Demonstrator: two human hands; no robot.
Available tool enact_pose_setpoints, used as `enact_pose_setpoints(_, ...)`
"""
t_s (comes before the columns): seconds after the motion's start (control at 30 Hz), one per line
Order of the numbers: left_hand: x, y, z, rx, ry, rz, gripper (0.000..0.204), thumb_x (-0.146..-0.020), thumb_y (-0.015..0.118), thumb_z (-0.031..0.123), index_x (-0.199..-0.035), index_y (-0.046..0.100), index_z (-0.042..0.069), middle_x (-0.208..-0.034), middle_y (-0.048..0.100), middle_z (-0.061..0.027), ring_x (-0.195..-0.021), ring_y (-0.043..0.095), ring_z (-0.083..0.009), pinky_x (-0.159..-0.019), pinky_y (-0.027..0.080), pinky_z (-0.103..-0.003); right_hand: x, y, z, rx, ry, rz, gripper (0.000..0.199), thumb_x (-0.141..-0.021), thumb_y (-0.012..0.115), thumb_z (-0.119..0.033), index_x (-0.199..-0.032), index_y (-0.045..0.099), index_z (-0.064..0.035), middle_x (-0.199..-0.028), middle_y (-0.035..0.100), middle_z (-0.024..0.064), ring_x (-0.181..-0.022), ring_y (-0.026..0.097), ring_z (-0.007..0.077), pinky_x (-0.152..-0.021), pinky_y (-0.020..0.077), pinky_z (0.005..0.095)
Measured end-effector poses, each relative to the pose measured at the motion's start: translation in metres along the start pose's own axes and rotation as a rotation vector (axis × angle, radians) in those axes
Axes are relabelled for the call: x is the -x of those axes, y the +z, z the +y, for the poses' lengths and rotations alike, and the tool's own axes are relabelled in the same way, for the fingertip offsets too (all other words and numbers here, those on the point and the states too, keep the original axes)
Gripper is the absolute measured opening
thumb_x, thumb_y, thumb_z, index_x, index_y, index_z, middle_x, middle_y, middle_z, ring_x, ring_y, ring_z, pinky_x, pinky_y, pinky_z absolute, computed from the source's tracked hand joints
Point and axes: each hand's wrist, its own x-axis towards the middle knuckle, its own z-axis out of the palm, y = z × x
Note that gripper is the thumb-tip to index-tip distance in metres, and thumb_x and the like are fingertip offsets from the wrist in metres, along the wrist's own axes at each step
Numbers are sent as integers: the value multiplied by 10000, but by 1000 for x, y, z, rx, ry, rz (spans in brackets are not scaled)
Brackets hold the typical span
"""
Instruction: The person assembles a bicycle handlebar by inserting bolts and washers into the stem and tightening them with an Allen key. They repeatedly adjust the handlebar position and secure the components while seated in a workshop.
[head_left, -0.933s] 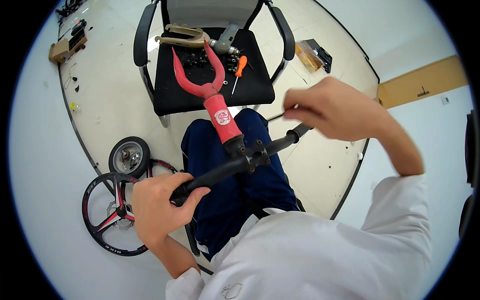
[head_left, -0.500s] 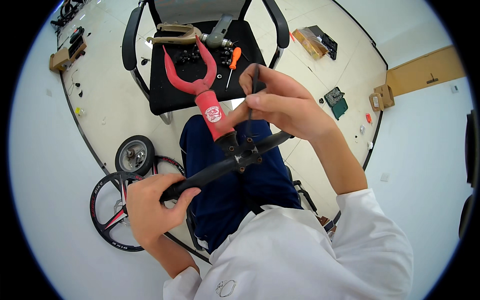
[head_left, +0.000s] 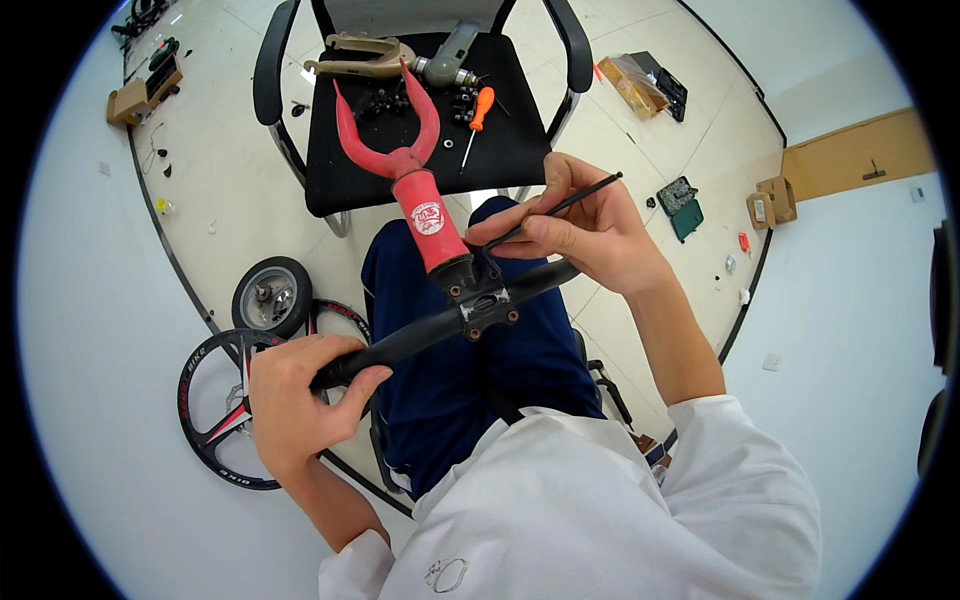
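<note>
A black bicycle handlebar [head_left: 410,341] lies across my lap. My left hand [head_left: 298,402] is closed around its left end. At its middle sits a black stem clamp [head_left: 488,310] with several bolts. From the clamp a red fork [head_left: 426,215] runs away from me, its two prongs over the chair seat. In my right hand [head_left: 605,238] a black hex key [head_left: 590,191] is pinched between fingers and thumb. Its long arm points up and right; the bent short end is at the clamp's upper bolt, though whether it sits inside is unclear.
The black chair [head_left: 335,190] ahead carries a tan fork [head_left: 375,60], a grey power tool [head_left: 455,55], an orange-handled screwdriver [head_left: 480,108] and small black parts. Wheels [head_left: 272,297] lie on the floor at left. A green case [head_left: 684,215] and cardboard boxes [head_left: 778,200] stand at right.
My right hand has lowered the hex key toward the clamp and turned it from near upright to slanting up and right. The handlebar has rolled or tilted slightly; my left hand keeps its grip.
</note>
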Motion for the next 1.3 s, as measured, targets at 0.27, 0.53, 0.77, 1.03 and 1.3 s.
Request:
enact_pose_setpoints(0.27,1,0,-3,36,-11,6,262,-674,871,239,-796,742,46,-649,678,-78,-532,616,-235,-519,450,-299,6,0,14,-28,-42,-6,272,-971,587,42,-913,334,-43,-1141,694,309,-1148,683,338,-953,604,392)
enact_pose_setpoints(0.53,1,0,-3,44,13,13,251,-673,865,219,-804,739,45,-634,667,-73,-520,605,-222,-521,445,-284,7,1,16,-112,-41,-2,267,-977,564,45,-922,318,-45,-1128,687,321,-1145,681,365,-937,619,402)
enact_pose_setpoints(0.77,-4,-7,4,74,-44,-44,273,-676,856,193,-840,721,20,-695,657,-92,-589,628,-243,-573,474,-289,7,-2,23,-137,-74,-36,262,-979,562,46,-927,321,-41,-1114,687,318,-1140,681,378,-935,619,405)
enact_pose_setpoints(1.03,-41,21,39,232,109,-45,429,-752,854,257,-1034,654,4,-895,646,-141,-776,654,-318,-707,522,-356,1,-6,36,-211,-132,-33,260,-991,554,44,-924,325,-58,-1124,682,324,-1157,674,369,-957,606,428)
enact_pose_setpoints(1.3,-73,26,58,231,-220,-90,383,-822,818,281,-1053,646,27,-791,667,-134,-708,658,-340,-665,515,-394,-14,-4,40,-233,-210,63,248,-1007,554,6,-965,328,-88,-1118,678,330,-1217,609,465,-995,572,469)
